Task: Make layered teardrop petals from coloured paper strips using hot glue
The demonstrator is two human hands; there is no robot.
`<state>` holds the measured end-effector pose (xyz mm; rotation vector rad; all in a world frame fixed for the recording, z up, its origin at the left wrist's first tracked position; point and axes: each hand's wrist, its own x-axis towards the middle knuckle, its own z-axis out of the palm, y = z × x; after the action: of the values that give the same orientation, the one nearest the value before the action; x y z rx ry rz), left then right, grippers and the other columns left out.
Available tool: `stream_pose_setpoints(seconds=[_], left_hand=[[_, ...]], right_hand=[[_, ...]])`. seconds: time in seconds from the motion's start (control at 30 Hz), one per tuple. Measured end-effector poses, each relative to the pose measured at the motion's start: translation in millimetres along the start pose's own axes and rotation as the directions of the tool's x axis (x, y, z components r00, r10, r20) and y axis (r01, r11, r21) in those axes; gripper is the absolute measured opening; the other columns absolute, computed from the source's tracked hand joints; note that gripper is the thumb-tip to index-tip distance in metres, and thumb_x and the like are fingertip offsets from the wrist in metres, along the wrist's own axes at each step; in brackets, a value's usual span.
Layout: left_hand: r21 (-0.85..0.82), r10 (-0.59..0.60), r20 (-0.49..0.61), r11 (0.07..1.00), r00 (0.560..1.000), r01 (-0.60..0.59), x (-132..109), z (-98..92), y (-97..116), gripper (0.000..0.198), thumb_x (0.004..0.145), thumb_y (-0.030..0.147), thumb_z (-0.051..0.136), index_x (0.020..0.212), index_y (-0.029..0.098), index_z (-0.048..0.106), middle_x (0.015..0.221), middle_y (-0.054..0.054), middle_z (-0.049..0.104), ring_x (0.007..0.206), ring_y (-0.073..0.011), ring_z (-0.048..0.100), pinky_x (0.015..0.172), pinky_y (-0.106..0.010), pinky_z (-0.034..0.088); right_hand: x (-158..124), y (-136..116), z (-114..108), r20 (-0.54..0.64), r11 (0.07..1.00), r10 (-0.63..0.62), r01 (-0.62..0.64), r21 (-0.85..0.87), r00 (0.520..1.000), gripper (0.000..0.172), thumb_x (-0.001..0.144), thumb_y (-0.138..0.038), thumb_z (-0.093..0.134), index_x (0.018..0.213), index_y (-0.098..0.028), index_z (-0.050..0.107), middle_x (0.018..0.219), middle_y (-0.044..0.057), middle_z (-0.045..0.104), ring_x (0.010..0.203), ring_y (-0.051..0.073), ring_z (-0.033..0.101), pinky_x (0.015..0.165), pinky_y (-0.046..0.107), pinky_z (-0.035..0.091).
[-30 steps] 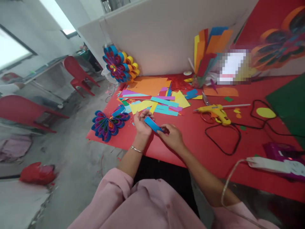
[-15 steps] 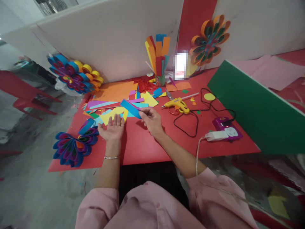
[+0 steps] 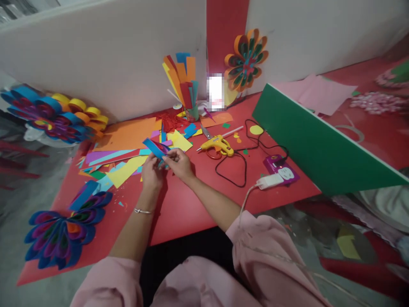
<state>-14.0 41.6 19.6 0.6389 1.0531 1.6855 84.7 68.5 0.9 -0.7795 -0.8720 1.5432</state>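
A blue paper loop (image 3: 154,149) with purple paper inside is held up in front of me over the table. My right hand (image 3: 180,164) pinches its near end between thumb and fingers. My left hand (image 3: 152,172) is closed around the same end from the left, its fingertips partly hidden behind the loop. Beneath and beyond the hands lie cut paper strips (image 3: 110,157) and a yellow paper piece (image 3: 125,171). To the left rests a partly built paper flower (image 3: 60,238) of blue, purple and green loops, with another blue loop (image 3: 84,195) beside it.
A yellow glue gun (image 3: 217,145) lies to the right, its black cord running to a purple power strip (image 3: 281,168). Behind stand a cup of paper strips (image 3: 191,113) and a finished orange flower (image 3: 246,59). A green board (image 3: 319,140) leans at the right.
My left hand has turned from flat, palm up, to closed at the loop beside my right hand. The view has swung right, so the table sits further left.
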Motion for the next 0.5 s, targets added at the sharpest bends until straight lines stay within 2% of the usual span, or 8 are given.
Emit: stream_pose_setpoints(seconds=[0.1,0.2,0.37,0.5], left_hand=[[0.054,0.049,-0.026,0.997,0.998,-0.048,-4.9,0.6,-7.1,0.029,0.082,0.038,0.085,0.102,0.021,0.073,0.100,-0.005,0.080,0.086,-0.0163,0.075,0.065,-0.020,0.055],[0.070,0.090,-0.094,0.994,0.991,-0.084,-8.8,1.3,-10.1,0.031,0.080,0.035,0.092,0.098,0.022,0.070,0.100,-0.002,0.080,0.088,-0.0162,0.076,0.066,-0.020,0.056],[0.062,0.099,-0.155,0.994,0.983,-0.090,-7.8,2.6,-11.4,0.036,0.076,0.031,0.098,0.090,0.021,0.066,0.086,0.002,0.076,0.074,-0.0126,0.072,0.063,-0.020,0.056],[0.088,0.122,-0.156,0.990,0.980,-0.109,-8.3,2.5,-10.7,0.035,0.078,0.034,0.098,0.086,0.020,0.066,0.081,0.002,0.075,0.067,-0.0110,0.070,0.064,-0.021,0.059]], right_hand=[[1.6,0.1,-2.2,-0.005,1.000,0.016,-0.016,-0.008,1.000,0.056,0.071,-0.061,0.093,0.094,-0.028,0.055,0.080,-0.009,0.064,0.064,0.012,0.066,0.056,0.025,0.060],[2.9,-3.0,-0.7,-0.039,0.999,0.035,-0.036,-0.012,0.999,0.059,0.070,-0.063,0.093,0.095,-0.029,0.051,0.078,-0.010,0.063,0.062,0.012,0.064,0.058,0.026,0.060],[1.1,-5.3,1.3,0.015,0.995,0.045,-0.043,-0.086,0.999,0.052,0.074,-0.064,0.089,0.085,-0.028,0.053,0.077,-0.008,0.063,0.064,0.012,0.063,0.061,0.027,0.059],[-0.5,-5.2,0.1,0.067,0.998,0.032,-0.029,-0.051,0.997,0.047,0.075,-0.063,0.086,0.085,-0.026,0.057,0.076,-0.006,0.063,0.066,0.013,0.064,0.062,0.028,0.059]])
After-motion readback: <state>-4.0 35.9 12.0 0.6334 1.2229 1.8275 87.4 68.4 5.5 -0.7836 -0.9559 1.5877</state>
